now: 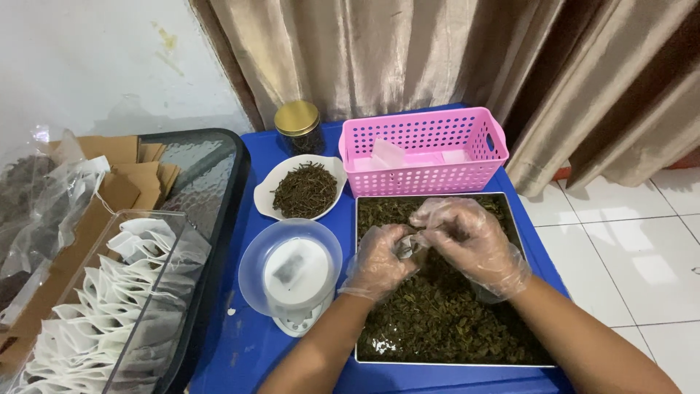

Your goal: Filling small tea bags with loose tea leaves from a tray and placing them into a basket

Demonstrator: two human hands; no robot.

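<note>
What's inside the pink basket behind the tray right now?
The pink basket holds a few pale, flat sachet-like pieces, seen over the rim and through its perforated wall. Its floor and any contents lower down are hidden by the front wall.

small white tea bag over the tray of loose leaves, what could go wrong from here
1. Both gloved hands, left hand and right hand, work the small white tea bag together; the loose plastic gloves may weaken the grip, so the bag could drop into the metal tray of dark green loose leaves.
2. The tray reaches the blue table's near edge; a forearm nudge might shift it.
3. The small white scale with clear bowl sits near the left wrist and could get bumped.
</note>
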